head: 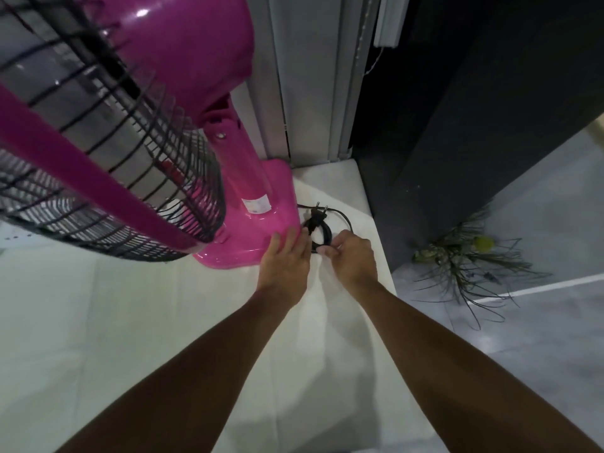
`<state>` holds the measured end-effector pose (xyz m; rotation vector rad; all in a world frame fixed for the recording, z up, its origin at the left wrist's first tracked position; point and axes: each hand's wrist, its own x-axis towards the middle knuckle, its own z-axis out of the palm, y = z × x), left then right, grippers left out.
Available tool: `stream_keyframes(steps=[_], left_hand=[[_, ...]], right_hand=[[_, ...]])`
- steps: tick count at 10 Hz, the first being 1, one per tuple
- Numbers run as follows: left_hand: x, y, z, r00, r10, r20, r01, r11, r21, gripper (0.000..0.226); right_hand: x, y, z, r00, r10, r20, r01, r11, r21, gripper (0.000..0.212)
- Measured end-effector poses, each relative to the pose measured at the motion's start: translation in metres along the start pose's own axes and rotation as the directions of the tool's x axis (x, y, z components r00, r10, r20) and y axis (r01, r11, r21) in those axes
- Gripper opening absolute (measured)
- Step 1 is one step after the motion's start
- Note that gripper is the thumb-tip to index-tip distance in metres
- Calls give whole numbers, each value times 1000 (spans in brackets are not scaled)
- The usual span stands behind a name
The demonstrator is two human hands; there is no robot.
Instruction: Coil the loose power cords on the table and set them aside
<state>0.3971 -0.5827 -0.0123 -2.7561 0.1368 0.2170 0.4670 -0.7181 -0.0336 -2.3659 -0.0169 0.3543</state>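
Observation:
A black power cord [323, 231] lies wound into a small coil on the white table [163, 322], just right of the pink fan's base. Its two-pin plug [317, 213] rests across the top of the coil, and a strand runs back toward the fan. My right hand [353, 261] pinches the near side of the coil between thumb and fingers. On the coil's left edge lies my left hand [287, 256], fingers extended over the fan base's rim and touching the cord. The near part of the coil is hidden by my hands.
A pink table fan [183, 132] with a black wire grille fills the left and back. The table's right edge [379, 230] drops to a grey tiled floor. A spiky plant [470, 266] lies on that floor. A dark wall and grey frame stand behind.

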Motion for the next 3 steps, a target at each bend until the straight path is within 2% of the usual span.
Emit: stream_keyframes(steps=[1,2,3], left_hand=[[1,3,-4,994,-14,106,12,1000,17,74],[-6,-1,-12,990,7,140,2,998,-64,77],[-29,-11,-13,996,46,82,-35,990,-138,76]], right_hand=[[-8,-1,0,1000,-10,-16,11,1000,29,24],[-23,-1,1,998,-43,-49,47,996,76,21],[-52,-2,4,988,-104,-115,113,990,83,26]])
